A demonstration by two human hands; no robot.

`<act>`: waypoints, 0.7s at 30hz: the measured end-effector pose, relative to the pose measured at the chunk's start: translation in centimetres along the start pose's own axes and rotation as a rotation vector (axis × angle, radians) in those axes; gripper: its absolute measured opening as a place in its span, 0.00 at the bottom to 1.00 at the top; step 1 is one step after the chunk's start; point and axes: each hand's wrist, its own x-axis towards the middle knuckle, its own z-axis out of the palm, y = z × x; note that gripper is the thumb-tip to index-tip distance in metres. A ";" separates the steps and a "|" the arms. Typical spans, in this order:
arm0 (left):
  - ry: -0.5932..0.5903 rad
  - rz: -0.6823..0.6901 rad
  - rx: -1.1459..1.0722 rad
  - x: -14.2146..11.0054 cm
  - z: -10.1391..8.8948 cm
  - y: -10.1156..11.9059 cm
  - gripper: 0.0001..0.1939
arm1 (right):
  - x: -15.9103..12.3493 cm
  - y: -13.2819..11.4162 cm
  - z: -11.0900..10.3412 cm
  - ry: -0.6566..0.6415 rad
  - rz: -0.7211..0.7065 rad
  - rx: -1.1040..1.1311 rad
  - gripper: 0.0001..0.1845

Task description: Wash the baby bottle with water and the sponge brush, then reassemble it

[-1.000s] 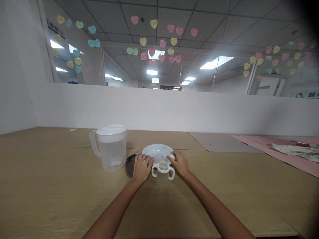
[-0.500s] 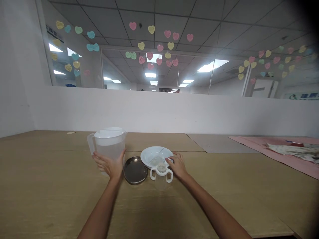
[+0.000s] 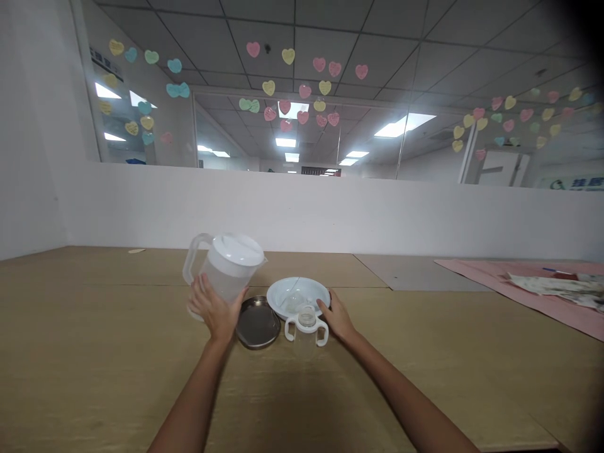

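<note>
My left hand (image 3: 214,310) grips the body of a clear plastic pitcher (image 3: 225,269) with a white lid, which is tilted to the right, its spout toward the dishes. A small clear two-handled cup (image 3: 306,327) stands on the wooden table (image 3: 94,352), its top without a lid. My right hand (image 3: 336,319) rests just right of the cup, fingers curled at its right handle. Behind the cup sits a white divided plate (image 3: 297,294). A round metal dish (image 3: 257,322) lies between pitcher and cup.
A low white partition wall (image 3: 330,214) runs along the back of the table. A pink mat (image 3: 528,286) with papers lies at the far right, beside a grey sheet (image 3: 415,270). Paper hearts dot the glass above.
My left hand left the metal dish, took hold of the pitcher, then lifted and tilted it to the right. My right hand stayed beside the cup.
</note>
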 end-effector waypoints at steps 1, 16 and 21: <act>0.032 0.016 0.044 0.0 -0.1 0.2 0.49 | 0.0 0.1 0.1 -0.008 0.033 0.035 0.21; -0.039 0.342 0.100 -0.3 0.3 0.7 0.41 | -0.3 0.5 0.5 -0.006 0.128 0.058 0.24; -0.040 0.305 0.117 -0.2 0.2 1.0 0.40 | -0.2 0.7 0.5 -0.021 0.137 0.030 0.25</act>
